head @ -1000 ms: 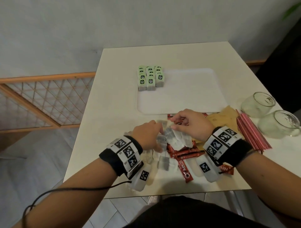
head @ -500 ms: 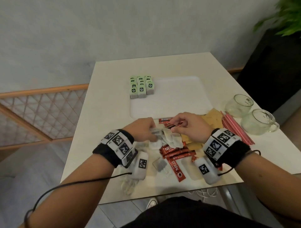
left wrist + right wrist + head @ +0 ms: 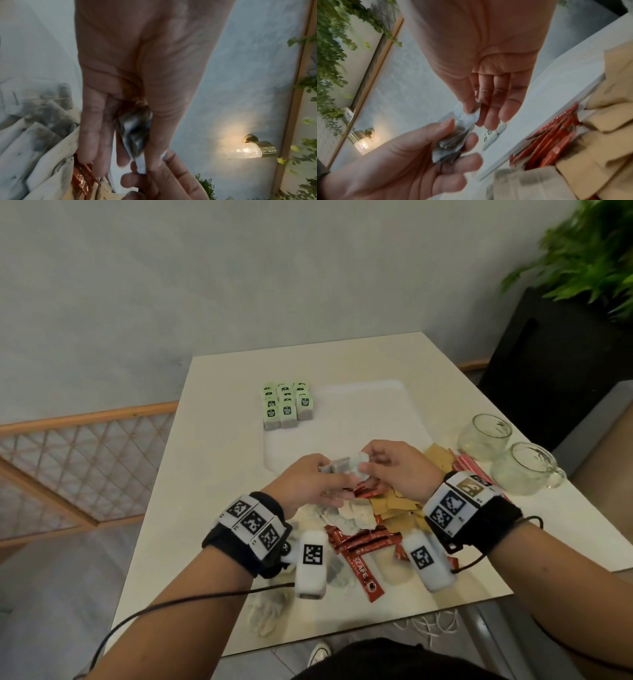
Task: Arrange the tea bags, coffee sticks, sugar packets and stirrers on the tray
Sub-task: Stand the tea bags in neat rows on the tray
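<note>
Both hands hold one white tea bag [image 3: 346, 465] above the near edge of the white tray [image 3: 363, 419]. My left hand [image 3: 308, 482] grips the bag's dark-filled body [image 3: 135, 135] between thumb and fingers. My right hand [image 3: 394, 470] pinches its white end [image 3: 469, 117]. Several tea bags with green tags [image 3: 286, 405] stand in rows on the tray's far left corner. Under my hands lies a mixed pile: loose tea bags [image 3: 352, 513], red coffee sticks [image 3: 363, 541] and brown sugar packets [image 3: 394, 505]. Red stirrers [image 3: 471, 463] lie right of the pile.
Two glass mugs [image 3: 484, 436] [image 3: 524, 469] stand near the table's right edge. A tea bag [image 3: 267, 611] lies at the table's front edge. A wooden lattice rail [image 3: 78, 470] runs at the left; a black planter [image 3: 555, 364] with a plant stands at the right.
Both hands have lifted off the pile with a tea bag between them. The right hand let go of a red coffee stick it was picking at half a second ago.
</note>
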